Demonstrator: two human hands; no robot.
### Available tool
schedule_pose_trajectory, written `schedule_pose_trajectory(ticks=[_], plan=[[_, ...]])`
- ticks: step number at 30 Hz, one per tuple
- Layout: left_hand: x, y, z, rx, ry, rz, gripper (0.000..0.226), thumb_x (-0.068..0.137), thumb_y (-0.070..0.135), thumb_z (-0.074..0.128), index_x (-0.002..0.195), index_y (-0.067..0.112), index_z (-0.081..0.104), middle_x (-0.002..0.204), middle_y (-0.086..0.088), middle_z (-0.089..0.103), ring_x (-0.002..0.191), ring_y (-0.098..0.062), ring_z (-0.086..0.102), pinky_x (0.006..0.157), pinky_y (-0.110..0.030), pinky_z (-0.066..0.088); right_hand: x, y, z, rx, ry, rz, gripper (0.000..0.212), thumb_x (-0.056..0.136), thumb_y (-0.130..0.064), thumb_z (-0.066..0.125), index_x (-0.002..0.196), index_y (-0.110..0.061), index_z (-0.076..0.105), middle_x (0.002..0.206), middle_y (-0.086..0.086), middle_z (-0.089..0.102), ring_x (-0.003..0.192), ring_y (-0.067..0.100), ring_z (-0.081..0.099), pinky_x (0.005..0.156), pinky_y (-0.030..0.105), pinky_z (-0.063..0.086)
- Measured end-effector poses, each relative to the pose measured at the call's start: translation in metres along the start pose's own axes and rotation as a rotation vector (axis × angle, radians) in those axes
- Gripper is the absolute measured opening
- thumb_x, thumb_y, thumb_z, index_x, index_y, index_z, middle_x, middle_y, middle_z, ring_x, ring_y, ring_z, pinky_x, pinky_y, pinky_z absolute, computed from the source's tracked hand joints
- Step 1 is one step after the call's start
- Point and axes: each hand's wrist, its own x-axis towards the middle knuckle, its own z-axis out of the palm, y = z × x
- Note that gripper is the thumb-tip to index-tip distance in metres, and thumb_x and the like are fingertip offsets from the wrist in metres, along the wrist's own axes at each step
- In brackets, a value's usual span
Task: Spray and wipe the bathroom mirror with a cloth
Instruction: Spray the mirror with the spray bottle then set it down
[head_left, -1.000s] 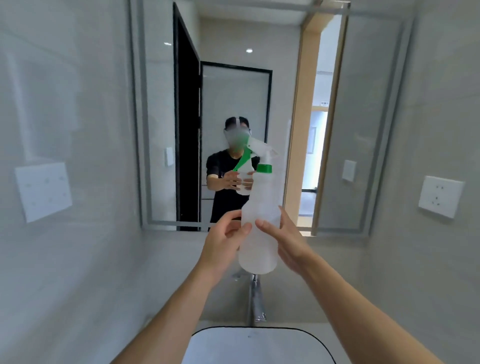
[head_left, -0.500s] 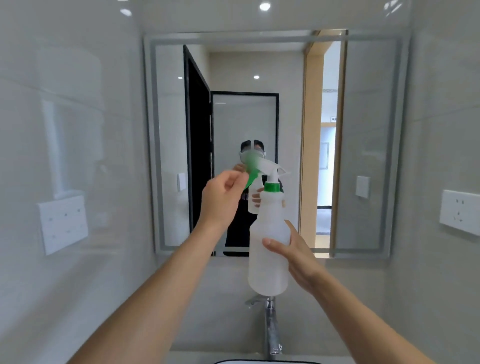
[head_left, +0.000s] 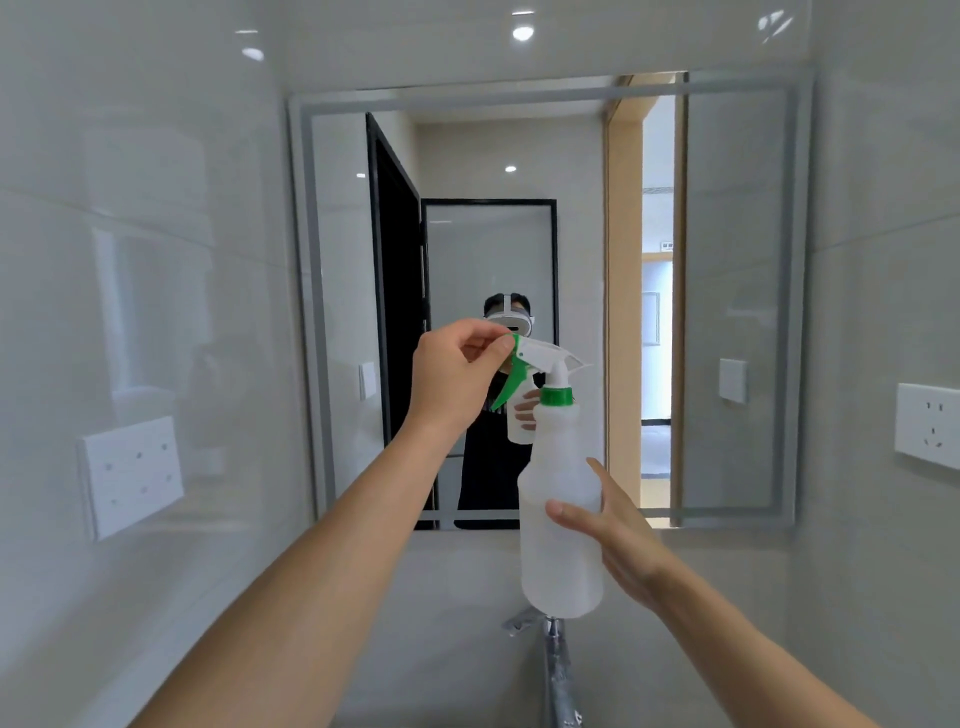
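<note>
A translucent white spray bottle (head_left: 561, 519) with a green collar and green trigger stands upright in the air in front of the bathroom mirror (head_left: 727, 312). My right hand (head_left: 618, 535) holds the bottle's body from the right, thumb across its front. My left hand (head_left: 457, 379) is raised at the spray head, and its fingertips pinch the green nozzle tip. The mirror is framed by a grey band and reflects a person with the bottle. No cloth is in view.
A chrome faucet (head_left: 558, 670) rises below the bottle at the bottom edge. White wall sockets sit on the left tiled wall (head_left: 130, 475) and on the right wall (head_left: 927, 426). Glossy grey tiles surround the mirror.
My left hand left the bottle's body and rose to the nozzle, which it now pinches. The bottle was lifted higher before the mirror, and my view tilted upward so the basin dropped out of sight.
</note>
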Motion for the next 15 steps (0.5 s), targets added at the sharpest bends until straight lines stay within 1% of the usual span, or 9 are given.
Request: schedule_pose_trajectory(ticks=[4, 7, 10, 13, 15], plan=[[0.006, 0.002, 0.000, 0.026, -0.029, 0.014, 0.008, 0.090, 0.010, 0.069, 0.088, 0.017, 0.073, 0.077, 0.009, 0.070, 0.067, 0.006, 0.064, 0.066, -0.008, 0.047, 0.000, -0.005, -0.002, 0.005, 0.010, -0.012, 0.077, 0.055, -0.052, 0.083, 0.124, -0.033, 0.055, 0.115, -0.002, 0.071, 0.106, 0.016, 0.070, 0.093, 0.039, 0.057], [0.010, 0.005, 0.000, 0.017, -0.043, 0.021, 0.014, 0.091, 0.008, 0.068, 0.084, 0.020, 0.070, 0.075, 0.009, 0.070, 0.063, 0.006, 0.063, 0.065, -0.007, 0.046, -0.001, -0.009, -0.002, 0.011, 0.009, -0.014, 0.077, 0.056, -0.051, 0.084, 0.125, -0.033, 0.055, 0.115, -0.004, 0.072, 0.105, 0.014, 0.071, 0.090, 0.033, 0.056], [0.011, 0.006, 0.000, 0.045, -0.041, 0.025, 0.014, 0.092, 0.011, 0.067, 0.084, 0.022, 0.069, 0.076, 0.010, 0.069, 0.065, 0.007, 0.063, 0.065, -0.007, 0.046, 0.000, -0.011, 0.000, 0.005, 0.009, -0.012, 0.078, 0.057, -0.051, 0.084, 0.126, -0.033, 0.054, 0.116, -0.002, 0.071, 0.106, 0.015, 0.070, 0.090, 0.034, 0.056], [0.013, 0.006, 0.000, 0.072, -0.030, 0.021, 0.010, 0.092, 0.015, 0.067, 0.086, 0.022, 0.070, 0.077, 0.011, 0.069, 0.067, 0.006, 0.061, 0.067, -0.013, 0.048, -0.001, -0.013, 0.001, 0.005, 0.003, -0.017, 0.078, 0.057, -0.051, 0.084, 0.127, -0.033, 0.054, 0.117, -0.002, 0.071, 0.108, 0.015, 0.070, 0.089, 0.032, 0.055], [0.015, 0.006, 0.000, 0.086, -0.031, 0.002, 0.006, 0.092, 0.017, 0.067, 0.088, 0.020, 0.071, 0.077, 0.011, 0.068, 0.067, 0.003, 0.061, 0.068, -0.020, 0.050, -0.002, -0.014, 0.002, 0.007, 0.002, -0.016, 0.077, 0.058, -0.051, 0.084, 0.127, -0.033, 0.054, 0.119, -0.002, 0.072, 0.109, 0.016, 0.070, 0.089, 0.032, 0.055]])
